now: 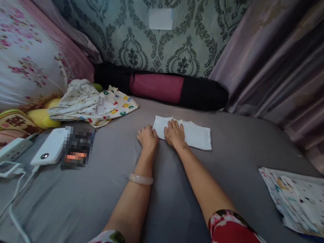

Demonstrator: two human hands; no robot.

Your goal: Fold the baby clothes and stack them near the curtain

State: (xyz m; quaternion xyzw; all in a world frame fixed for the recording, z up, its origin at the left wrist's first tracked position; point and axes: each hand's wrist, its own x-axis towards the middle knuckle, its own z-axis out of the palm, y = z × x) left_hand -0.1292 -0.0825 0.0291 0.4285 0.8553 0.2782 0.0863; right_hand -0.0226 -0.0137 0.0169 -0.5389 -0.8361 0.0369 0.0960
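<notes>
A folded white cloth (197, 135) lies flat on the grey bed sheet, its long side running left to right. My right hand (174, 133) rests palm down on its left part, fingers stretched out and slightly apart. At the cloth's left edge is my left hand (148, 136), its fingers curled, with the thumb side against the edge. The fingertips of that hand are mostly hidden. A pale bangle (141, 179) circles my left forearm.
Left: a crumpled patterned cloth (84, 102), a white power bank (51, 147), a blurred-out dark object (76, 148) and a power strip (0, 162) with cables. Right: a stack of folded printed cloths (305, 202). A black and pink bolster (156, 87) lies along the wall.
</notes>
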